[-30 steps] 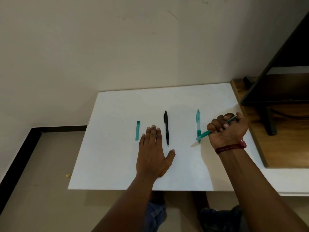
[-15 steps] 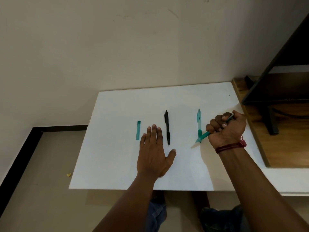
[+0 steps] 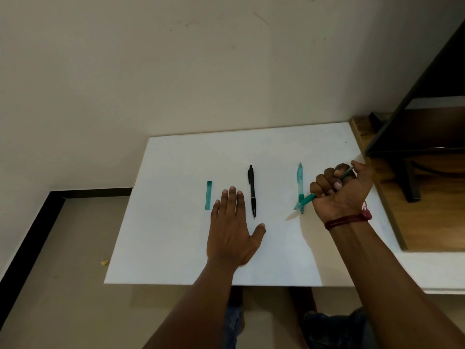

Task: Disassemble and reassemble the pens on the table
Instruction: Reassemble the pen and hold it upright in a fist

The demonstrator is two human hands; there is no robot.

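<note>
On the white table (image 3: 176, 235) lie a black pen (image 3: 252, 191), a teal clear pen (image 3: 300, 183) and a short teal cap piece (image 3: 208, 195), all pointing away from me. My right hand (image 3: 339, 190) grips a second teal pen (image 3: 305, 200) in a fist, its tip slanting down-left across the lying teal pen's lower end. My left hand (image 3: 232, 230) rests flat on the table, fingers straight, between the cap piece and the black pen, holding nothing.
A wooden shelf (image 3: 427, 210) adjoins the table's right side, carrying a dark monitor (image 3: 427, 127) on a stand (image 3: 409, 182). The wall runs close behind the table. Floor lies to the left, beyond the table's edge.
My right hand has shifted slightly with the teal pen still in its fist. My left hand stays flat in the same place.
</note>
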